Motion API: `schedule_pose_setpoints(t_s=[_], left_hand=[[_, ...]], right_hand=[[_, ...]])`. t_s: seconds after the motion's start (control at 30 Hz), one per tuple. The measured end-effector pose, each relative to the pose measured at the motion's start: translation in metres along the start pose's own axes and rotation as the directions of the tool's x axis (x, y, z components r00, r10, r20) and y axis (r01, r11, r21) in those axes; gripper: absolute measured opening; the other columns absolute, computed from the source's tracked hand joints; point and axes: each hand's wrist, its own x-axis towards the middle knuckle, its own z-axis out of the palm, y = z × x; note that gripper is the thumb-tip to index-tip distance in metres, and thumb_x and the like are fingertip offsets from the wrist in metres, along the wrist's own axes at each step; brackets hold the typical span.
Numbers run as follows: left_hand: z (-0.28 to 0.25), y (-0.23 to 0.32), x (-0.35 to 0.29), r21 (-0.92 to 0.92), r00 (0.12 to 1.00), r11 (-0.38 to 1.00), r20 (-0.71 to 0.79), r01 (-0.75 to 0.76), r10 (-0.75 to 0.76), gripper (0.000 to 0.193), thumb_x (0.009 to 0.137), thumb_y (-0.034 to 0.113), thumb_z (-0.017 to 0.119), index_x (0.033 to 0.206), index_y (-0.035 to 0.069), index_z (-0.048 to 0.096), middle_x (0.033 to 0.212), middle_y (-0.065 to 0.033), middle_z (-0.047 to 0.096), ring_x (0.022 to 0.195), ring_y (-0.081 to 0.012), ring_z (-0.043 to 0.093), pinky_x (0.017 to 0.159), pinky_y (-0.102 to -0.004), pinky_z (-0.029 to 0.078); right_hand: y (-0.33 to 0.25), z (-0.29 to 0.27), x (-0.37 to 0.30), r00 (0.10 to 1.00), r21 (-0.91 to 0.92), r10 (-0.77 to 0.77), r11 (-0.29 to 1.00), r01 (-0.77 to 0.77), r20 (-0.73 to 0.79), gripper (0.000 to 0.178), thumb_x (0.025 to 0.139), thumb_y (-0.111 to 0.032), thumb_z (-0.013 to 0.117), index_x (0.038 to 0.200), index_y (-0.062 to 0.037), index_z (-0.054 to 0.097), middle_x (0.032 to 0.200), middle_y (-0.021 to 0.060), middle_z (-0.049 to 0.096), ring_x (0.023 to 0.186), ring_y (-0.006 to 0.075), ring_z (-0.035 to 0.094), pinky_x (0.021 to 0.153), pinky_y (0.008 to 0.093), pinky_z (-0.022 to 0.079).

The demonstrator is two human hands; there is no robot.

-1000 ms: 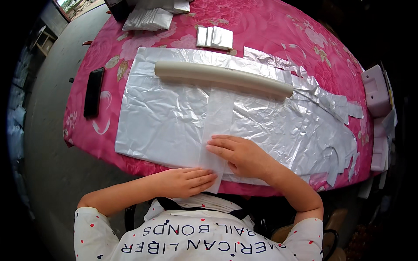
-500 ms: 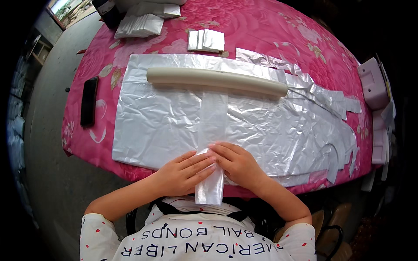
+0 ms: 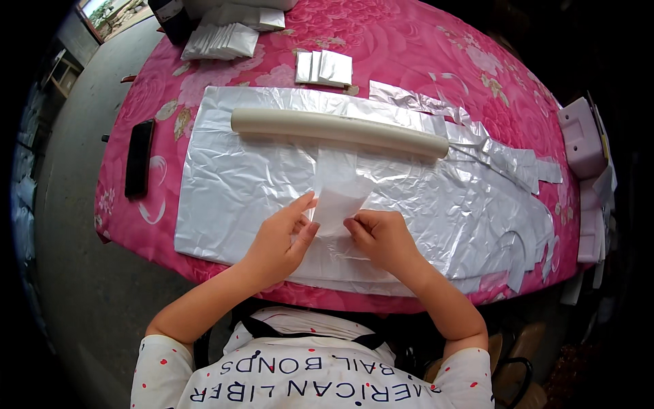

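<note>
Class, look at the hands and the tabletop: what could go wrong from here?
1. The translucent film looks thin, and the right hand appears to pinch it near one edge while the left hand is open beside it, so it might crease or slip.
2. The pale tube is round and lies on crinkled sheets with no brace visible, so a bump could perhaps set it rolling.

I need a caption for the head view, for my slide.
Right hand pinching a translucent strip over silvery plastic sheets, left hand open beside it, pale tube beyond.
</note>
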Motion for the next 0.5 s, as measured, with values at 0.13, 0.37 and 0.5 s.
schedule_pose_setpoints(t_s=[0.13,0.37,0.5], left_hand=[[0.004,-0.009,-0.002,0.484,0.884,0.782,-0.036,-0.393,0.466,0.067,0.081,0.017,0.060,0.135,-0.007,0.029,0.137,-0.0229,0.036,0.120,-0.0361,0.042,0.097,-0.0407,0.037],[0.037,-0.018,-0.005,0.753,0.944,0.572,0.232,-0.326,0.234,0.081,0.082,0.043,0.054,0.136,-0.010,0.024,0.145,-0.0260,0.018,0.137,-0.0378,0.013,0.110,-0.0465,0.011],[0.040,-0.019,-0.004,0.757,0.954,0.582,0.209,-0.297,0.215,0.083,0.081,0.043,0.055,0.136,-0.010,0.023,0.145,-0.0261,0.018,0.137,-0.0376,0.014,0.110,-0.0457,0.011]], right_hand=[[0.001,-0.006,0.018,0.968,0.164,0.212,0.959,-0.233,0.137,0.024,0.084,-0.017,0.058,0.077,0.0035,0.066,0.059,0.0107,0.062,0.050,0.0153,0.059,0.052,0.0276,0.046],[-0.005,-0.013,0.028,0.899,0.214,0.355,0.886,-0.411,0.257,0.025,0.085,-0.019,0.060,0.076,0.0046,0.062,0.064,0.0060,0.062,0.056,0.0114,0.062,0.049,0.0242,0.046],[-0.001,-0.005,0.019,0.954,0.132,0.263,0.950,-0.282,0.144,0.023,0.078,-0.016,0.067,0.091,0.0020,0.060,0.066,0.0068,0.062,0.061,0.0153,0.063,0.055,0.0266,0.047]])
